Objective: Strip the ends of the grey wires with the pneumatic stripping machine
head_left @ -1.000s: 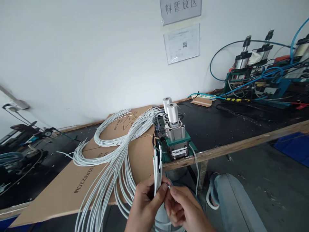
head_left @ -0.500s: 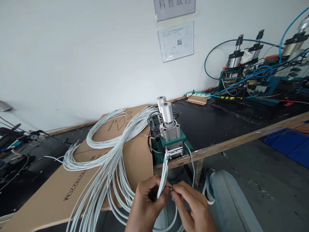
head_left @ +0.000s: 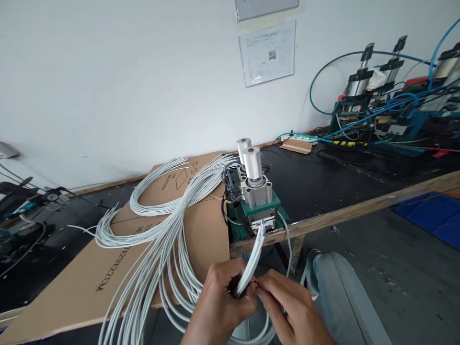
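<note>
A bundle of white cables (head_left: 252,258) stands up out of my left hand (head_left: 228,297), whose fingers are wrapped round it. Coloured wire ends show at the top of the bundle, just in front of the small pneumatic machine (head_left: 259,196) at the table edge. My right hand (head_left: 287,302) is closed in a pinch close against the left fingertips. What lies between its thumb and finger is too small to make out. More white cables (head_left: 172,220) lie looped on the cardboard to the left, some hanging over the edge towards me.
Flattened cardboard (head_left: 206,230) covers the left of the black table (head_left: 305,187). Behind, a power strip (head_left: 298,139) lies along the wall. Other pneumatic machines (head_left: 362,91) with blue hoses stand at the right rear. A gauge (head_left: 53,197) is at the far left. My knee (head_left: 334,287) is below.
The cable bundle's upper end has tilted to the right, in front of the machine. My hands stay close together, the right one still pinching. The view has shifted slightly.
</note>
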